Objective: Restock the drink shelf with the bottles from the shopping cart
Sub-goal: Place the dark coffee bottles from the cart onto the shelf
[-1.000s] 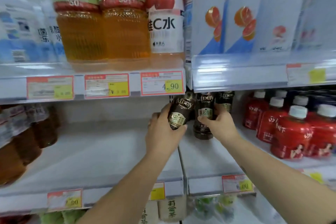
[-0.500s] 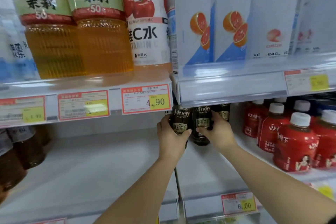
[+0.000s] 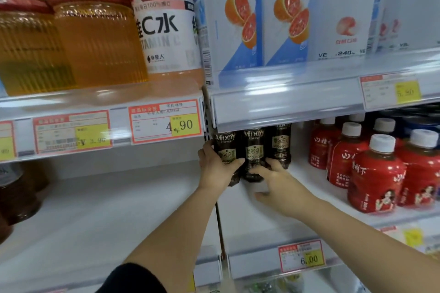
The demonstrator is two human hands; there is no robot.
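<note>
- Head view: your left hand (image 3: 217,170) is clamping the left coffee bottle (image 3: 225,147). The thumb is lying across the label and the other fingers are curling round the far side.
- A second ago that bottle was leaning in your grasp. Now it is standing upright, its side touching the middle coffee bottle (image 3: 254,150) just right of your thumb.
- Your right hand (image 3: 279,184) is letting go. Half a second ago it was wrapping the middle bottle; now the fingers are lying loose and nearly straight, tips brushing that bottle's foot, thumb hanging free below.
- The third coffee bottle (image 3: 281,144) is standing just beyond your right fingertips, further back in the row.
- The red bottles (image 3: 376,173) are sitting off to the right of that hand, apart from it.
- To my eye both bottles are looking placed on the shelf (image 3: 262,226). Your wrist is covering part of the left one's base, so I cannot tell if it is sitting flat.
- You are probably one release away from another reach; the cart is out of view.
</note>
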